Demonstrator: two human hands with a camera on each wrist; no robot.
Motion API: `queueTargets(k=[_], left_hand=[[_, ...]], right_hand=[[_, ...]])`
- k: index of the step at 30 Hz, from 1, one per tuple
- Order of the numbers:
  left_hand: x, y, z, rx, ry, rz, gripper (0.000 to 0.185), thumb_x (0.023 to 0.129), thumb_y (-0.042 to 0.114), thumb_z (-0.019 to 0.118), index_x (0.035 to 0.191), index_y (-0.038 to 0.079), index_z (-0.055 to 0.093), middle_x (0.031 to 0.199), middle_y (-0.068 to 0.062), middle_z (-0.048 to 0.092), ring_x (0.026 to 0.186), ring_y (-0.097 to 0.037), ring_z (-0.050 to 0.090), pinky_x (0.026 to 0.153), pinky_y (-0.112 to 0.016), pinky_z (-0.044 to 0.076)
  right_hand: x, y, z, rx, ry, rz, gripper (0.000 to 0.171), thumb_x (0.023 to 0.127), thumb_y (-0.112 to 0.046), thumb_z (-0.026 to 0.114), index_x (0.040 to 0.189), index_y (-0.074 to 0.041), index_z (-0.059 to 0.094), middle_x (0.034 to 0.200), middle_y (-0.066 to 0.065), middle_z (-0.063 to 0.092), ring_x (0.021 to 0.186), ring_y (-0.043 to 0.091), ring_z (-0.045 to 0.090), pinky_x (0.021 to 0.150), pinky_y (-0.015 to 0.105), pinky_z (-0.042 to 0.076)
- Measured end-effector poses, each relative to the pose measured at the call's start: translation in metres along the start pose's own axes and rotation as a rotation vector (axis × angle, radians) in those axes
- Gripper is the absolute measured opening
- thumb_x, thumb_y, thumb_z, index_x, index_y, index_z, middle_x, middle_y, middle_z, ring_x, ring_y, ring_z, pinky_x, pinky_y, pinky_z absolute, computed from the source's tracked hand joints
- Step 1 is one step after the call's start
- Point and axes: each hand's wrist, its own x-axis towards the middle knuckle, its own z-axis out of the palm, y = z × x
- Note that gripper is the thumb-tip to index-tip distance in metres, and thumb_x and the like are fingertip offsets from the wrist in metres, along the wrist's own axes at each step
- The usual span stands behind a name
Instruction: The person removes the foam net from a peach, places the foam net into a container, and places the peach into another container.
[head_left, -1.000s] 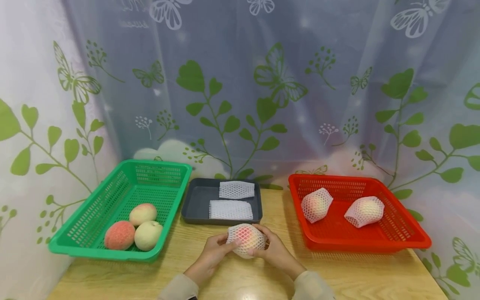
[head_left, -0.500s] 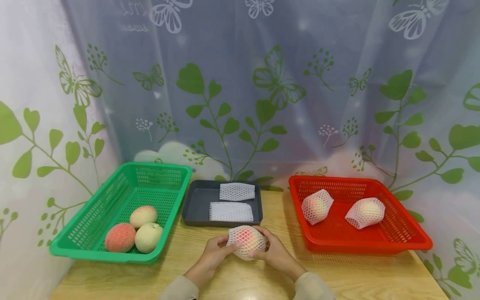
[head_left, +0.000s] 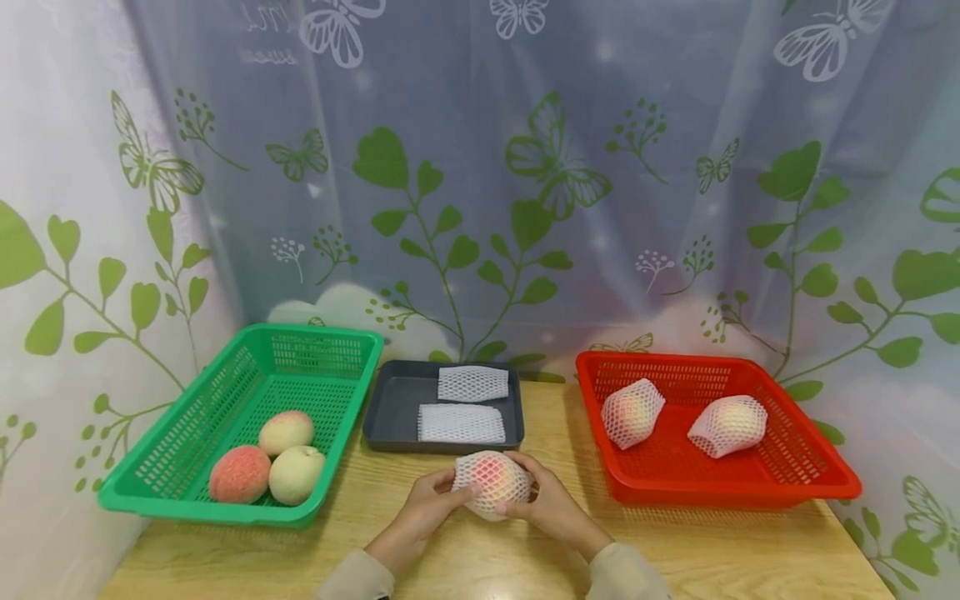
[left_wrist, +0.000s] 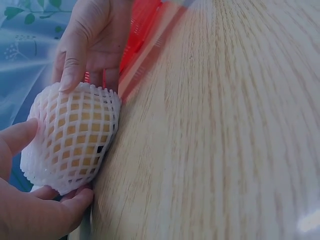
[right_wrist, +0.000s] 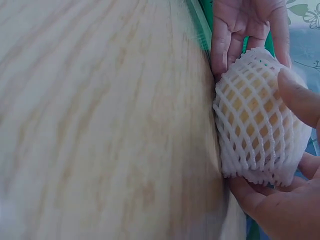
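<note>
Both hands, left (head_left: pixel 426 508) and right (head_left: pixel 546 502), cup the netted peach (head_left: pixel 491 482) between their fingertips just above the table (head_left: pixel 720 550); a loose pinch could let the net slip off.

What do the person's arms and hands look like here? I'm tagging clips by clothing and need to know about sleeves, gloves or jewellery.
Both hands are bare: the left hand and right hand wear no gloves, and no rings show in any view. The nails look short and unpainted. Light beige long sleeves reach the wrists in the head view. The wrist cameras themselves are not in view.
</note>
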Motion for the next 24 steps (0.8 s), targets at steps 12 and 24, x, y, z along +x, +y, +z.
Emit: queueTargets(k=[12, 24], left_hand=[[0.008, 0.019, -0.01, 0.057, 0.026, 0.034, 0.064, 0.086, 0.013, 0.07, 0.137, -0.012, 0.04, 0.131, -0.03, 0.051, 0.119, -0.033, 0.052, 0.097, -0.039, 0.047], [0.01, 0.06, -0.035, 0.105, 0.044, 0.107, 0.062, 0.084, 0.017, 0.074, 0.137, -0.001, 0.048, 0.135, -0.023, 0.052, 0.123, -0.038, 0.05, 0.098, -0.042, 0.047]], right_hand=[[0.0, -0.026, -0.02, 0.009, 0.001, -0.067, 0.065, 0.086, -0.01, 0.072, 0.141, 0.002, 0.04, 0.143, 0.028, 0.04, 0.13, 0.05, 0.037, 0.104, 0.058, 0.036], [-0.005, -0.05, -0.051, -0.056, 0.094, -0.076, 0.063, 0.089, -0.019, 0.069, 0.143, -0.007, 0.04, 0.147, 0.018, 0.04, 0.134, 0.04, 0.037, 0.108, 0.055, 0.032]])
